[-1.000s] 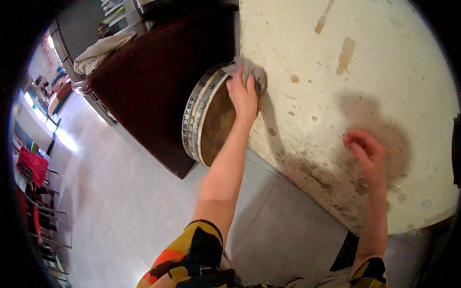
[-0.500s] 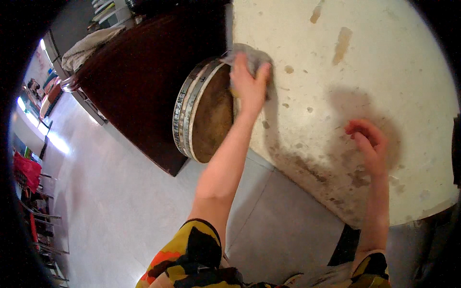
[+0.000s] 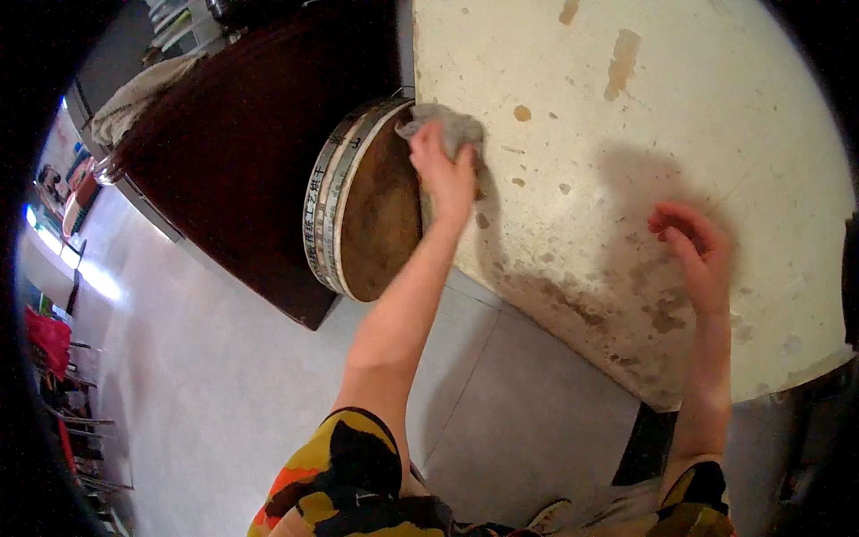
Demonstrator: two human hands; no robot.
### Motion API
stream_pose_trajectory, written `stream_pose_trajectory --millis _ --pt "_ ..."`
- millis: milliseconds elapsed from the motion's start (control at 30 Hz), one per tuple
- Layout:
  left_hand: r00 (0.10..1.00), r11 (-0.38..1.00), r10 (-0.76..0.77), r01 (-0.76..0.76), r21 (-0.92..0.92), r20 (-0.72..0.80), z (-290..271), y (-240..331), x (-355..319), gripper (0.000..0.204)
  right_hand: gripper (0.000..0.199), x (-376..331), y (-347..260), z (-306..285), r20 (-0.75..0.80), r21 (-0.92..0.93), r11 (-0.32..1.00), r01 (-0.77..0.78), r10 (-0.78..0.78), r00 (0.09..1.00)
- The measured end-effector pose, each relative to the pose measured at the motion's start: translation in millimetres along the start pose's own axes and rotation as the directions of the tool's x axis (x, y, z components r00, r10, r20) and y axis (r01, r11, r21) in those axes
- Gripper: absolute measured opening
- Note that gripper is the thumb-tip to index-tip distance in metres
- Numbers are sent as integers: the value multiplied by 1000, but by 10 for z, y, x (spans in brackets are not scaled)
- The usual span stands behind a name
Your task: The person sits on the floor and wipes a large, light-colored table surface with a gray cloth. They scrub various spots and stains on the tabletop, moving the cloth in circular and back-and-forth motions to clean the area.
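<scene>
A crumpled grey cloth (image 3: 461, 128) is in my left hand (image 3: 443, 174), pressed on the left edge of a white tabletop (image 3: 769, 170). My fingers lie over the cloth and hide part of it. Brown spots and dark smudges mark the tabletop, thickest along its near edge. Over the right part of the table hovers my right hand (image 3: 693, 242), its fingers loosely curled in with nothing visible in them. Close beside my left hand, a round shallow tray (image 3: 380, 219) with a lettered rim and brown face stands tilted on its side against the table's left edge.
A dark reddish-brown wooden table (image 3: 242, 170) borders the white one on the left, with a beige towel (image 3: 143, 97) at its far corner. Grey tiled floor (image 3: 224, 376) stretches below. Metal-legged chairs (image 3: 85, 421) and a red cloth (image 3: 47, 340) are at far left.
My left hand and the cloth have shifted slightly nearer, down along the table's left edge. The right hand has risen a little in view and stays curled. The whole view has shifted slightly.
</scene>
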State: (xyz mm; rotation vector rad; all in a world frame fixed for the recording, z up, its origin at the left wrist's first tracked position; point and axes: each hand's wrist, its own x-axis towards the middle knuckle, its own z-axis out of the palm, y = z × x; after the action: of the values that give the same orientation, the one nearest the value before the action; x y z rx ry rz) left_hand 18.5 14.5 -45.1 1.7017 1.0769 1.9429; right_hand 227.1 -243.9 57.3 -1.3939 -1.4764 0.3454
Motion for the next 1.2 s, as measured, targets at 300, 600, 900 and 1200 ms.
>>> stream_pose_trajectory --millis 300,600,900,1200 --pt "663 757 635 -637 -146 398 206 885 -354 69 24 -9 -51 2 5 61 998 -28 28 1000" --pt "958 957 285 -287 45 35 266 865 110 65 23 -35 -123 -104 -29 -13 1000 26 -27 999" --pt "588 646 735 -759 -83 337 424 1045 -252 71 21 -4 -180 -29 -93 -8 999 51 -52 994" --pt "860 882 470 -464 -75 199 315 1270 -89 64 18 5 -294 -177 -196 -26 993 118 -121 973"
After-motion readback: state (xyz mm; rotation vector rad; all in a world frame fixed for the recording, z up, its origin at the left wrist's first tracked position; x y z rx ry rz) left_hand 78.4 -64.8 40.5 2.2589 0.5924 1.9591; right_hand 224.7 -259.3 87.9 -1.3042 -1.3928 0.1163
